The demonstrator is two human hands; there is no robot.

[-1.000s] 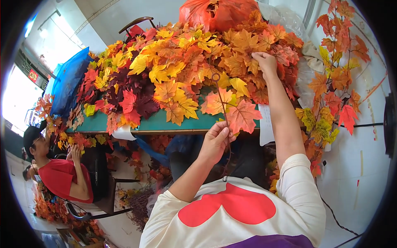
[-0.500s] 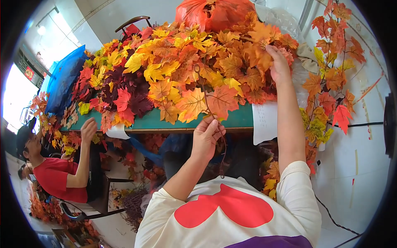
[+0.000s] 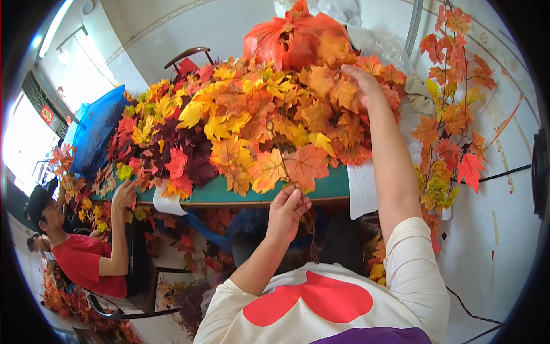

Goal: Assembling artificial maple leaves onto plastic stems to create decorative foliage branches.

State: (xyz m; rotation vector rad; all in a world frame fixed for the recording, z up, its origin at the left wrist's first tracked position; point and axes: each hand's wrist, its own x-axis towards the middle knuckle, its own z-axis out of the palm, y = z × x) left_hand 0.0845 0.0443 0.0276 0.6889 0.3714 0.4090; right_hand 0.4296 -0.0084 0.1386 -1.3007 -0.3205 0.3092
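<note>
My left hand point(image 3: 289, 207) is closed in a pinch at the table's near edge, holding the thin brown stem point(image 3: 312, 232) of an artificial maple branch. Orange and yellow maple leaves point(image 3: 306, 165) fan out above those fingers, and the stem's lower end hangs below the table edge. Farther up to the right, my right hand point(image 3: 363, 83) reaches over a heap of fabric maple leaves point(image 3: 318, 114). Its fingers look stretched out and apart, close to orange leaves point(image 3: 345, 93); the fingertips' contact with them is unclear.
Leaves cover most of the green table point(image 3: 229, 195). Behind them stands a red plastic bag point(image 3: 269, 40). A blue bag point(image 3: 100, 129) lies at left, near a person in a red shirt point(image 3: 80, 258). White paper point(image 3: 362, 192) hangs over the front edge; a leaf garland point(image 3: 450, 120) hangs at right.
My right hand has moved left and slightly up over the heap; the orange leaf it held is out of its fingers. My left hand keeps its pinch on the stem. The view has shifted slightly.
</note>
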